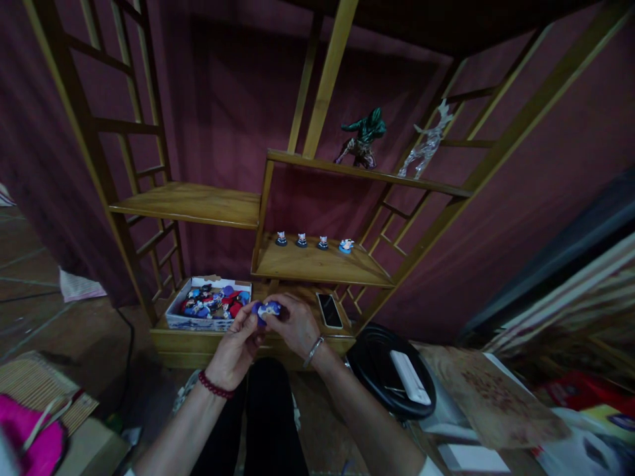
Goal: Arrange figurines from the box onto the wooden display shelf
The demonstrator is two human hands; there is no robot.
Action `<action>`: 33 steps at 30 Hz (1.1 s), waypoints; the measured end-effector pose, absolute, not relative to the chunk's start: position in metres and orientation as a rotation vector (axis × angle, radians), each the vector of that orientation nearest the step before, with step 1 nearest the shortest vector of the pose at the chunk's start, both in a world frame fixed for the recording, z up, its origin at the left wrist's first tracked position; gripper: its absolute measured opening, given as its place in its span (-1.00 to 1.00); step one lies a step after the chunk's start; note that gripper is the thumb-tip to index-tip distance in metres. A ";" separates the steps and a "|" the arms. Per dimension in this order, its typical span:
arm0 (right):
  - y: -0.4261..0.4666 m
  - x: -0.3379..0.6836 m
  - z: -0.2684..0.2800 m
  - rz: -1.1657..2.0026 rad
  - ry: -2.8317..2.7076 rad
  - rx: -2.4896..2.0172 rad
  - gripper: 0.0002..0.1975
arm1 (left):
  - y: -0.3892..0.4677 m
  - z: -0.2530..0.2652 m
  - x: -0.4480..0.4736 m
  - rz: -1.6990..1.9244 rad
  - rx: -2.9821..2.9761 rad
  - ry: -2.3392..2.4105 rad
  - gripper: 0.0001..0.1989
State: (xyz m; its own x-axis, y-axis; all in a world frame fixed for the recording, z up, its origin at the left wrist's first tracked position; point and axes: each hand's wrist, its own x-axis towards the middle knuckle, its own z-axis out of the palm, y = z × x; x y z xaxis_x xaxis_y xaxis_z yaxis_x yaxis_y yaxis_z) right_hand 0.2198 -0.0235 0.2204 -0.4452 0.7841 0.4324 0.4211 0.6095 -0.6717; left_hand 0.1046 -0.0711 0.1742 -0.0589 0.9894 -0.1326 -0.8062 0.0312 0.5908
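A small purple-and-white figurine [266, 311] is pinched between both my hands, in front of the lowest shelf. The fingers of my left hand [238, 344] close on its left side, near its purple base. From the right, my right hand [296, 325] grips its other end. Just left of my hands stands a white box [203, 322] filled with several small figurines [213, 303] in red, blue and purple. Above, on the middle shelf [317, 266], several small figurines [301, 240] stand in a row; the one at the right end [346, 246] has a light blue base.
A phone [329, 310] lies on the lowest shelf, right of my hands. Higher up stand a green figure [364, 137] and a clear deer-like figure [427, 142]. A black round seat [391, 370] carrying a white object [409, 377] is at lower right. Wooden posts frame the shelves.
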 end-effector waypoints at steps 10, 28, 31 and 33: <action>-0.023 0.219 0.233 0.536 -2.256 -0.833 -0.86 | -0.073 0.169 0.102 1.542 0.371 0.554 -0.64; -0.019 0.222 0.236 0.596 -2.373 -0.715 -0.82 | -0.077 0.162 0.103 1.514 0.280 0.538 -0.72; -0.020 0.220 0.229 0.586 -2.292 -0.792 -0.76 | -0.074 0.159 0.102 1.524 0.255 0.540 -0.74; -0.020 0.220 0.224 0.585 -2.238 -0.853 -0.75 | -0.072 0.157 0.102 1.528 0.251 0.531 -0.75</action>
